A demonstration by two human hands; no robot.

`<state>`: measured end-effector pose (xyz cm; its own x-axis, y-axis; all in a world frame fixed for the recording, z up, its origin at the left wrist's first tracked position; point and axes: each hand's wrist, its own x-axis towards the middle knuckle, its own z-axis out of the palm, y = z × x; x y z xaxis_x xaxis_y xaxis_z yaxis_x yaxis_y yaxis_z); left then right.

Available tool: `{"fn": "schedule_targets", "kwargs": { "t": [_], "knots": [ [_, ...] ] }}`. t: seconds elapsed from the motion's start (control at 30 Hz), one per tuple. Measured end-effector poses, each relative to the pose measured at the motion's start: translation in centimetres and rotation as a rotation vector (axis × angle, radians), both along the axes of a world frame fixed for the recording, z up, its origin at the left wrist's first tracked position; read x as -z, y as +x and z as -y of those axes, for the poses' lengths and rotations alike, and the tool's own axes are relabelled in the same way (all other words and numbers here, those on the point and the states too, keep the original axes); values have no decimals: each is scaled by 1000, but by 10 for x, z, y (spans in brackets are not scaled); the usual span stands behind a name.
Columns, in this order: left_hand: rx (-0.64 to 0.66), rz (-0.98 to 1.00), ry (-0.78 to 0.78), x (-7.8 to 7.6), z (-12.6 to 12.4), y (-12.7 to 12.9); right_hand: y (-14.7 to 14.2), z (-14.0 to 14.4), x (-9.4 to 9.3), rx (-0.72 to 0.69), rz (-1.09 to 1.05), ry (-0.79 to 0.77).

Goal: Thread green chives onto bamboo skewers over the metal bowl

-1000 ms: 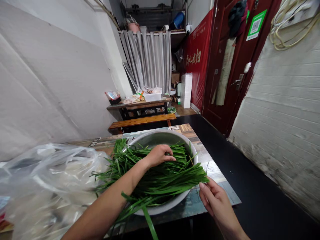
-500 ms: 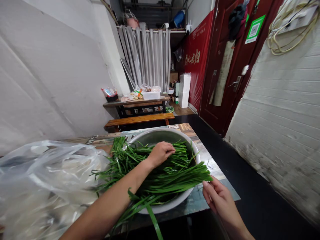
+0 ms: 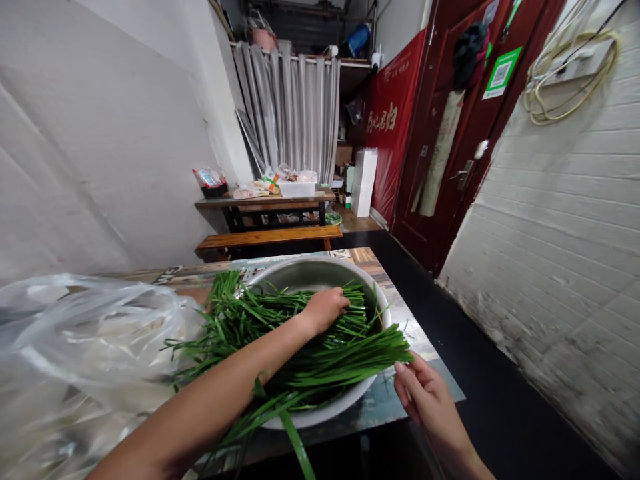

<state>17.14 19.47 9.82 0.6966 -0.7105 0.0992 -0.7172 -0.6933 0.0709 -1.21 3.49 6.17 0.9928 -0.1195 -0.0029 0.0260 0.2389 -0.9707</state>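
Note:
A wide metal basin [image 3: 383, 293] holds a heap of long green garlic chives [image 3: 320, 360], with leaves hanging over its left and front rim. My left hand [image 3: 327, 309] reaches across the heap, its fingers curled down onto the stem ends of a bunch near the far right side. The exact grip of those fingertips is partly hidden. Beside the right rim, my right hand [image 3: 425, 393] has its thumb and forefinger closed at the stem ends of a nearer bunch, which sticks out over the basin's edge.
The basin stands on a wood-patterned table [image 3: 440, 380]. To the left lies a large clear plastic bag [image 3: 100, 353] with pale contents. Beyond are an orange-brown bench [image 3: 270, 237] and another table carrying a white tub [image 3: 299, 189]. A dark red door [image 3: 425, 167] stands at the right.
My left hand has lowered from above the chives onto the bunch at the far right. My right hand stays at the stem ends. The whole view has shifted slightly.

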Motion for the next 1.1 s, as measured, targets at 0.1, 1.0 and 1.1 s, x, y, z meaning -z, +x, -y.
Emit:
{"fn": "schedule_targets", "kwargs": {
  "t": [0.1,1.0,1.1],
  "knots": [
    [-36,9,11,-3,5,6,1,1,2,-11,20,3],
    [-65,-437,-708,-26,13,-29,8,0,-7,-39,36,-4],
    [-70,-519,-774,-27,16,-34,8,0,-6,-33,34,3]
  ]
}}
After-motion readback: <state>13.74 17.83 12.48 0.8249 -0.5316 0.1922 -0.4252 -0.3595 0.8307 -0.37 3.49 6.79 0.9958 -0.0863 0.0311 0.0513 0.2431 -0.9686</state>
